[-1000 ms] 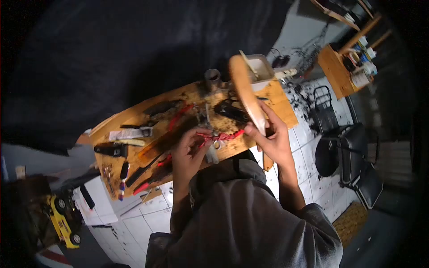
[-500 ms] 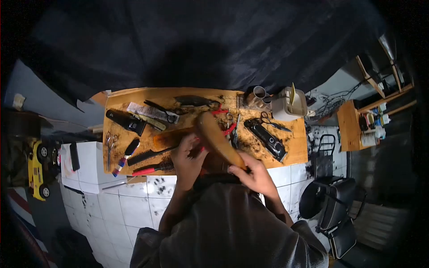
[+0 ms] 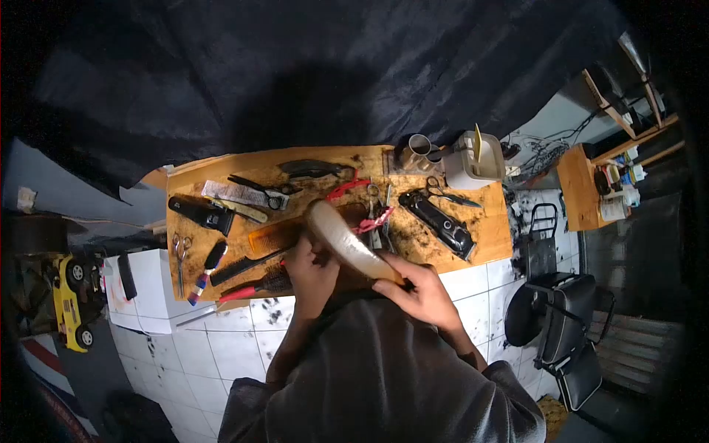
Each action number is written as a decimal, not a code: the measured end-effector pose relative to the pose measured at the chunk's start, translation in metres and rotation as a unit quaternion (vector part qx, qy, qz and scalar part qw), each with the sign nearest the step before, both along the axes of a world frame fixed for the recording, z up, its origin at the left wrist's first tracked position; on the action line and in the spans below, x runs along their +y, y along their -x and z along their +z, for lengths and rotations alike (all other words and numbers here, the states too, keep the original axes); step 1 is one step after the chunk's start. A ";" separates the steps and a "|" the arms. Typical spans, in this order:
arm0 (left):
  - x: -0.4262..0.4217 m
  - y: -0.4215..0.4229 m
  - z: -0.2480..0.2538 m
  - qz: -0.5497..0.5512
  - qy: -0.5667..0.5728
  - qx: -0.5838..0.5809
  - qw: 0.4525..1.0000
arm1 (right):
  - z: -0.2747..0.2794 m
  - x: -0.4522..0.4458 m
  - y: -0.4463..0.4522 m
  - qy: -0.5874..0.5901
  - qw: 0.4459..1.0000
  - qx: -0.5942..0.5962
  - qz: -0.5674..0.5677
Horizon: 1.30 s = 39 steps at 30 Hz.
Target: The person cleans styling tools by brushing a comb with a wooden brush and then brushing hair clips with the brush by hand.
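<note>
Brush (image 3: pixel 346 242) swung left, far end now by left hand (image 3: pixel 313 277): half-curled, can't tell hold. Right hand (image 3: pixel 419 289) wrapped round near end, table (image 3: pixel 490 229) front edge.

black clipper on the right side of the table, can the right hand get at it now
Likely yes for reaching: the black clipper lies just beyond the right hand, with tabletop showing between. Picking it up looks unlikely while that hand holds the curved wooden object.

Yel. toy car (image 3: pixel 69 304) far L, nr wht box (image 3: pixel 151 272); blk chair (image 3: pixel 570 314) R; dk bits (image 3: pixel 275 317) on tiled flr (image 3: pixel 221 351).
</note>
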<state>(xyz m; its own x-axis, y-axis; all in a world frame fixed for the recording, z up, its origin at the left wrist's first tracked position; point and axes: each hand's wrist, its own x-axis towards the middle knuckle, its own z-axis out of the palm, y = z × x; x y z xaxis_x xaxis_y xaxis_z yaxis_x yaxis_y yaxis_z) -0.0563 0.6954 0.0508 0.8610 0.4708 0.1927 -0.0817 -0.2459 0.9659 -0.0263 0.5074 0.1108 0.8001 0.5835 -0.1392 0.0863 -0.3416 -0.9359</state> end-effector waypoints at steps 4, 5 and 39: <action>0.007 -0.001 0.012 -0.002 0.050 -0.040 0.998 | -0.028 -0.018 -0.009 0.039 0.984 -0.120 -0.125; 0.009 0.001 0.014 -0.005 0.048 -0.020 0.999 | -0.032 -0.022 -0.014 0.057 0.981 -0.091 -0.163; 0.004 -0.002 0.005 0.026 0.008 -0.036 0.999 | -0.022 -0.015 -0.011 -0.020 0.990 -0.078 -0.115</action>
<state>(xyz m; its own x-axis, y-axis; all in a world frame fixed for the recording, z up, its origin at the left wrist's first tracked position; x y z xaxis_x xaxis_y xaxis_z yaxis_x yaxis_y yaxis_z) -0.0538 0.6992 0.0562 0.8196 0.5175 0.2460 -0.1391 -0.2368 0.9616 -0.0156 0.4928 0.0890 0.9225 0.3857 0.0151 0.1542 -0.3321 -0.9305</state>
